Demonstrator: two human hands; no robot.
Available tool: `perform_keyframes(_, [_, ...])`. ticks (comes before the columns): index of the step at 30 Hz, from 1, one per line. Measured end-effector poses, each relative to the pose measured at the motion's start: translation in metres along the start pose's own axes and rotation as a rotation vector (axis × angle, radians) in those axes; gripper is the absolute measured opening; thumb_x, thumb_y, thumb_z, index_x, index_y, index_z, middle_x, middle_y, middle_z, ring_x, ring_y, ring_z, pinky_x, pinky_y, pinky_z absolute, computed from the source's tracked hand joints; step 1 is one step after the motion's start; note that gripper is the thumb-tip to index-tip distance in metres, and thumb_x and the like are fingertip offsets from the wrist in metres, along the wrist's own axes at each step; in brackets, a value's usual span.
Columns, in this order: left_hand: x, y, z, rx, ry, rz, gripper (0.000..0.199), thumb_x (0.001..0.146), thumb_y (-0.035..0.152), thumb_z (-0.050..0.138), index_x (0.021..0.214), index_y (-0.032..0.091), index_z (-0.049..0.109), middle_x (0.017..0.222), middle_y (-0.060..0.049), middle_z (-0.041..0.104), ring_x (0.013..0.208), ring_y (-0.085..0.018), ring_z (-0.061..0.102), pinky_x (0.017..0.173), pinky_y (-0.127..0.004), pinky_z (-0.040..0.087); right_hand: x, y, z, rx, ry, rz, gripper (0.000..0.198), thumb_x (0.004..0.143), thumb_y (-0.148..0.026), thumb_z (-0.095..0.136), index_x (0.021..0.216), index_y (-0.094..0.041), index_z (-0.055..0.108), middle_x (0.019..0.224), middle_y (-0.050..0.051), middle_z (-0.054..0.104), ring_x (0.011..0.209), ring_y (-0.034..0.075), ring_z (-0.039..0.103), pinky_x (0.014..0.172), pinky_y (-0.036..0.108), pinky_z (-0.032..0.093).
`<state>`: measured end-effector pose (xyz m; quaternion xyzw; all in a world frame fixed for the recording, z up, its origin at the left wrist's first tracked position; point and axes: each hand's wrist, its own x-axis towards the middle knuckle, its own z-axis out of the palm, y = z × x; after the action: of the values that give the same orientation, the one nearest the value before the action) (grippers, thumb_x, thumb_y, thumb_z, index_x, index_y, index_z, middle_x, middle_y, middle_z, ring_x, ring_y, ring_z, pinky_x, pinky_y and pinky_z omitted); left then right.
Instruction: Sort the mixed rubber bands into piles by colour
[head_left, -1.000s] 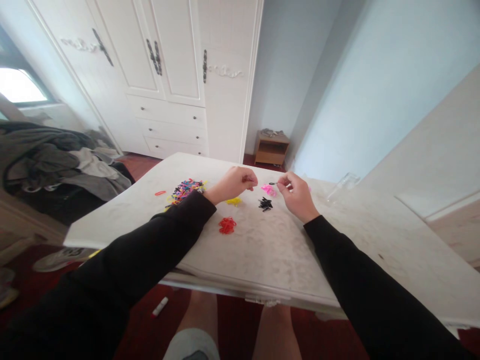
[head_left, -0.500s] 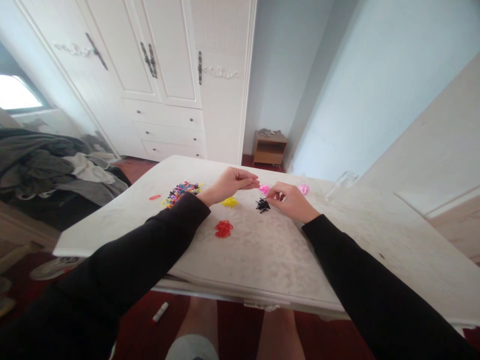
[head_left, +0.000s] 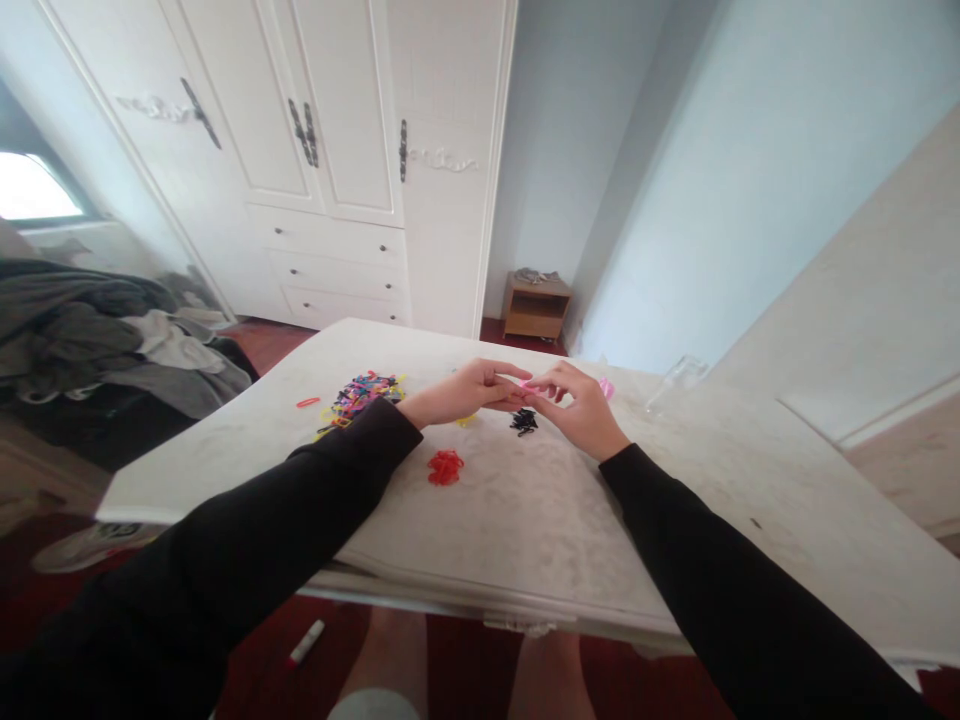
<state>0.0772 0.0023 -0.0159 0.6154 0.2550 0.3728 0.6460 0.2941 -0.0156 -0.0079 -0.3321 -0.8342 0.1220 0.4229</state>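
My left hand (head_left: 484,386) and my right hand (head_left: 581,405) meet at their fingertips above the table. The fingers of both are pinched closed, and whatever lies between them is too small to make out. Pink rubber bands (head_left: 528,384) show right at the fingertips, partly covered by them. Just below sits a little heap of black rubber bands (head_left: 523,423). Yellow rubber bands (head_left: 466,420) peek out from under my left hand. Nearer to me lies a red pile of rubber bands (head_left: 445,467). A larger mixed-colour pile of rubber bands (head_left: 367,395) is left of my left wrist.
A single orange-red band (head_left: 307,402) lies on the white table (head_left: 495,540) at the left. Another pink bunch (head_left: 606,388) and a clear glass-like container (head_left: 677,384) are at the right. Beyond stand a white wardrobe (head_left: 442,240) and a small wooden cabinet (head_left: 536,305).
My right hand has moved from the black heap up and left to meet my left hand's fingertips. My left hand has shifted slightly right. The view has tilted a little.
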Motion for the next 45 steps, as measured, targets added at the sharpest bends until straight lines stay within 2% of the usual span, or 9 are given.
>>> perform_keyframes(6, [-0.002, 0.002, 0.003, -0.001, -0.026, -0.01, 0.05, 0.078, 0.03, 0.084, 0.122, 0.012, 0.068, 0.103, -0.014, 0.079, 0.094, -0.02, 0.077, 0.098, -0.036, 0.058, 0.0, -0.003, 0.003, 0.036, -0.043, 0.018, 0.026, 0.091, -0.047, 0.068, 0.092, -0.023, 0.078, 0.083, 0.005, 0.064, 0.072, 0.016, 0.059, 0.064, 0.032, 0.048])
perform_keyframes(12, [-0.003, 0.004, 0.005, -0.003, -0.042, 0.004, 0.045, 0.082, 0.026, 0.08, 0.122, 0.013, 0.065, 0.103, -0.013, 0.079, 0.097, -0.02, 0.076, 0.096, -0.036, 0.057, 0.001, -0.007, 0.002, 0.025, 0.016, 0.024, 0.02, 0.091, -0.04, 0.068, 0.089, -0.023, 0.078, 0.081, 0.004, 0.065, 0.07, 0.016, 0.059, 0.063, 0.032, 0.047])
perform_keyframes(15, [-0.002, 0.005, 0.003, 0.046, 0.012, 0.016, 0.029, 0.088, 0.022, 0.071, 0.114, 0.013, 0.064, 0.09, -0.009, 0.078, 0.081, -0.017, 0.076, 0.08, -0.031, 0.06, 0.001, -0.008, 0.002, 0.004, 0.063, 0.059, 0.018, 0.091, -0.038, 0.069, 0.087, -0.023, 0.078, 0.079, 0.004, 0.064, 0.067, 0.015, 0.057, 0.062, 0.032, 0.047])
perform_keyframes(18, [-0.001, 0.006, 0.0, 0.141, 0.107, 0.063, 0.008, 0.092, 0.017, 0.057, 0.095, 0.013, 0.063, 0.064, 0.001, 0.064, 0.05, -0.008, 0.06, 0.051, -0.02, 0.045, 0.0, -0.007, 0.003, -0.003, 0.075, 0.075, 0.016, 0.09, -0.035, 0.069, 0.086, -0.022, 0.078, 0.078, 0.003, 0.064, 0.066, 0.015, 0.055, 0.061, 0.031, 0.047])
perform_keyframes(20, [-0.001, 0.008, -0.001, 0.167, 0.138, 0.085, 0.012, 0.093, 0.015, 0.05, 0.087, 0.014, 0.06, 0.052, 0.007, 0.045, 0.041, -0.005, 0.041, 0.043, -0.019, 0.029, 0.0, -0.007, 0.003, 0.001, 0.087, 0.082, 0.015, 0.089, -0.034, 0.069, 0.086, -0.021, 0.077, 0.079, 0.003, 0.065, 0.067, 0.015, 0.056, 0.061, 0.031, 0.046])
perform_keyframes(22, [-0.002, 0.01, -0.001, 0.222, 0.138, 0.097, 0.013, 0.093, 0.019, 0.05, 0.085, 0.015, 0.059, 0.05, 0.009, 0.035, 0.042, -0.006, 0.031, 0.043, -0.02, 0.021, 0.001, -0.006, 0.004, 0.014, 0.105, 0.101, 0.014, 0.088, -0.033, 0.07, 0.086, -0.021, 0.077, 0.08, 0.003, 0.066, 0.068, 0.015, 0.056, 0.061, 0.03, 0.045])
perform_keyframes(28, [-0.003, 0.009, 0.0, 0.625, 0.125, 0.262, 0.023, 0.079, 0.034, 0.075, 0.093, 0.016, 0.07, 0.055, 0.01, 0.029, 0.05, -0.007, 0.025, 0.05, -0.023, 0.019, 0.001, -0.004, 0.007, 0.056, 0.13, 0.167, 0.015, 0.086, -0.034, 0.071, 0.084, -0.021, 0.075, 0.08, 0.003, 0.068, 0.071, 0.015, 0.058, 0.061, 0.029, 0.045])
perform_keyframes(35, [-0.002, 0.006, 0.0, 0.653, 0.158, 0.286, 0.025, 0.084, 0.04, 0.07, 0.085, 0.016, 0.07, 0.054, 0.009, 0.029, 0.05, -0.008, 0.025, 0.05, -0.024, 0.019, 0.001, -0.005, 0.008, 0.084, 0.105, 0.193, 0.014, 0.085, -0.034, 0.071, 0.082, -0.021, 0.075, 0.084, 0.004, 0.07, 0.078, 0.017, 0.062, 0.063, 0.029, 0.045])
perform_keyframes(45, [-0.004, 0.009, 0.001, 0.73, 0.179, 0.274, 0.016, 0.084, 0.03, 0.065, 0.08, 0.015, 0.069, 0.053, 0.008, 0.03, 0.05, -0.008, 0.027, 0.051, -0.024, 0.02, 0.002, -0.006, 0.011, 0.163, 0.124, 0.265, 0.015, 0.081, -0.035, 0.073, 0.078, -0.02, 0.074, 0.078, 0.003, 0.069, 0.07, 0.016, 0.06, 0.063, 0.03, 0.045])
